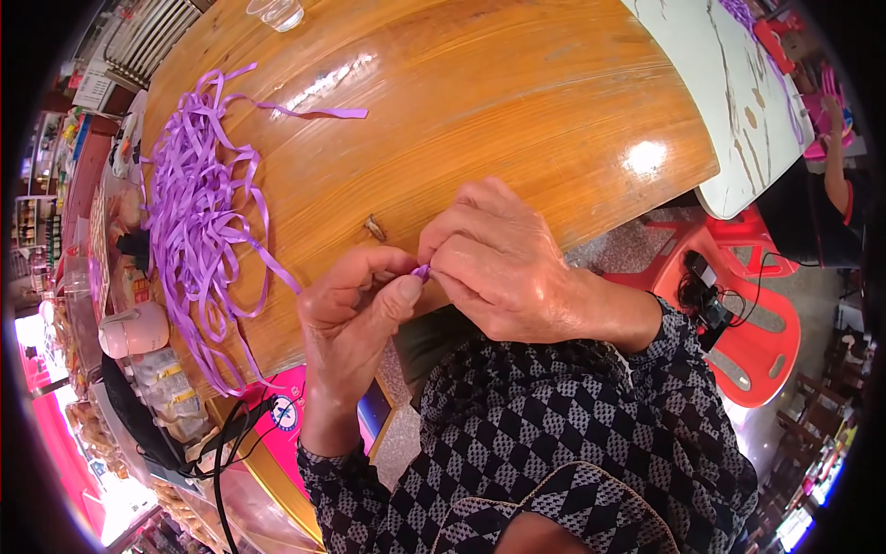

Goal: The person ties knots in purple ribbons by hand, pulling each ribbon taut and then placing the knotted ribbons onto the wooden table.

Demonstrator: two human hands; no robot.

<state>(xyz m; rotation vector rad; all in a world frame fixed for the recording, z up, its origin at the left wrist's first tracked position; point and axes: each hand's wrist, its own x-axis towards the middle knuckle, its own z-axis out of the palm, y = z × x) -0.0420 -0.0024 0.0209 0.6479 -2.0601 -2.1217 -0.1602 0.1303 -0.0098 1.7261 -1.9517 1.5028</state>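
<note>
Close to the table's near edge, my two hands meet over a small folded bit of purple ribbon (422, 272). My left hand (358, 300) pinches it between thumb and fingers. From the other side my right hand (494, 263) grips it too, with its fingers curled; most of the piece is hidden in the fingers. A large tangled heap of purple ribbon (198, 217) lies on the left of the wooden table (480, 102). One strand from the heap runs toward my left hand, and a loose end stretches out across the wood.
A clear plastic cup (280, 13) stands at the far edge. A pink rounded container (135, 330) and black cables (226, 452) are at the left. Red plastic stools (761, 346) stand at the right, one with a black device (701, 286). Another person's arm (836, 171) shows beyond the white marbled table (738, 111).
</note>
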